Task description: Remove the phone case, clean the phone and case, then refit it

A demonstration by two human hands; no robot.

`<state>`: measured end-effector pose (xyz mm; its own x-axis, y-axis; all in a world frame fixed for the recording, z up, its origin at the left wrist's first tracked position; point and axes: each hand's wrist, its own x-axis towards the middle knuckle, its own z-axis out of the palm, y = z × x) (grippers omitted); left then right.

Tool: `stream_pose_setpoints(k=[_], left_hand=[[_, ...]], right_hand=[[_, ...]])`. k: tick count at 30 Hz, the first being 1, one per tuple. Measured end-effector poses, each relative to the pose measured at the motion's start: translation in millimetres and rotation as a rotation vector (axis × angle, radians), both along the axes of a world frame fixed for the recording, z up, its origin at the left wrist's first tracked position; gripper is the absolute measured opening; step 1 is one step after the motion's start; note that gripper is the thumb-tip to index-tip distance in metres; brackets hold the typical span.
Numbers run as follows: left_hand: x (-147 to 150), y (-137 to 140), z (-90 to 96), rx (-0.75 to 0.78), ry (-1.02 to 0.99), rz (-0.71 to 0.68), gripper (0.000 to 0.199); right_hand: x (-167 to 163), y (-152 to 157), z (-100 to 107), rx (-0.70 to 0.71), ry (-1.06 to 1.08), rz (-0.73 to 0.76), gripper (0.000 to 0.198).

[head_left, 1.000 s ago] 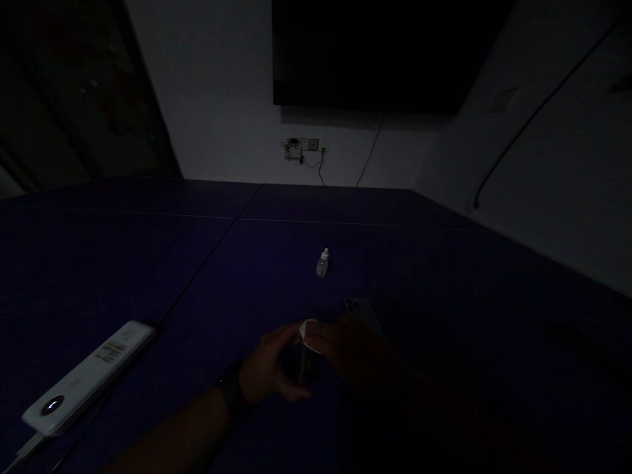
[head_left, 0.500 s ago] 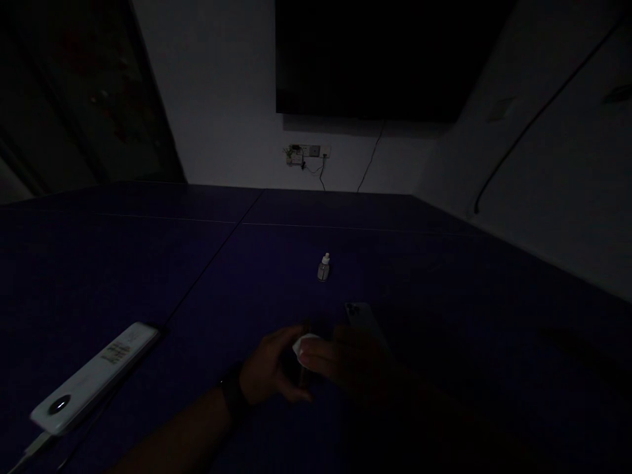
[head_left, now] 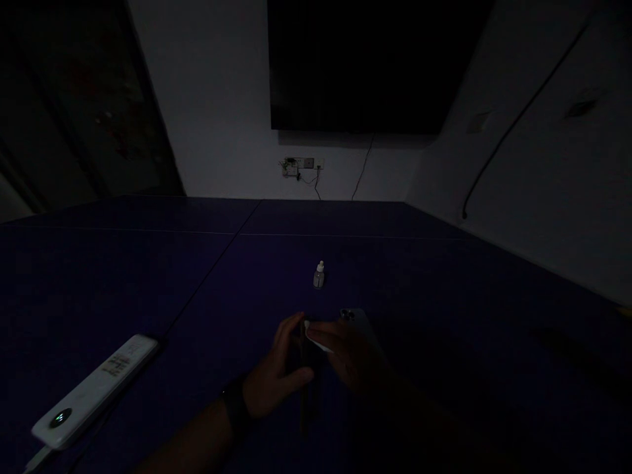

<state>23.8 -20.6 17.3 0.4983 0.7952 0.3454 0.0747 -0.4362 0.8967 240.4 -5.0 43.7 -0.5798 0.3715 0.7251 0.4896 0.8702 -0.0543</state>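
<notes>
Nearer than the clear white-capped bottle [head_left: 318, 279], the right hand [head_left: 349, 352] clasps a half-hidden white piece [head_left: 320, 343]; left hand [head_left: 273, 380] part-open, hold unclear.

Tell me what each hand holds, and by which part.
The right hand holds a white piece by its upper side, left tip bare. Left hand: too dark to tell.

The right hand [head_left: 348, 355] covers part of the smartphone [head_left: 364, 321]; markings [head_left: 116, 366] on the left power bank [head_left: 89, 395] are illegible.
</notes>
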Motion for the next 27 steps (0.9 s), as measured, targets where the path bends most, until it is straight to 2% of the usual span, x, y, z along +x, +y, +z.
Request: stream_pose_setpoints(k=[3,5,6,10,13,16,21,27], left_hand=[[0,3,-6.5,-0.027,0.016,-0.016,0.083],[-2,6,-13.4,-0.032,0.02,-0.04,0.088],[-3,8,-17.3,-0.033,0.012,-0.067,0.096],[-11,14,-30.8,0.009,0.018,-0.229,0.149],[-15,17,-35.1,0.113,0.092,-0.297,0.165],[-14,17,-36.0,0.176,0.131,-0.302,0.169],[-11,17,-33.8,0.26,0.187,-0.177,0.167],[-13,15,-17.4,0.261,0.227,-0.187,0.16]], right_hand=[[-1,6,-2,0.009,-0.056,0.013,0.046],[-3,9,-1,0.014,-0.107,0.032,0.044],[-4,9,-1,0.016,-0.122,0.033,0.042],[-6,10,-1,0.001,-0.134,0.022,0.04],[-5,10,-3,-0.024,-0.099,0.022,0.04],[-3,12,-6,-0.057,-0.082,0.025,0.041],[-2,14,-12,-0.106,-0.117,0.029,0.046],[2,18,-17,-0.189,-0.133,-0.006,0.046]])
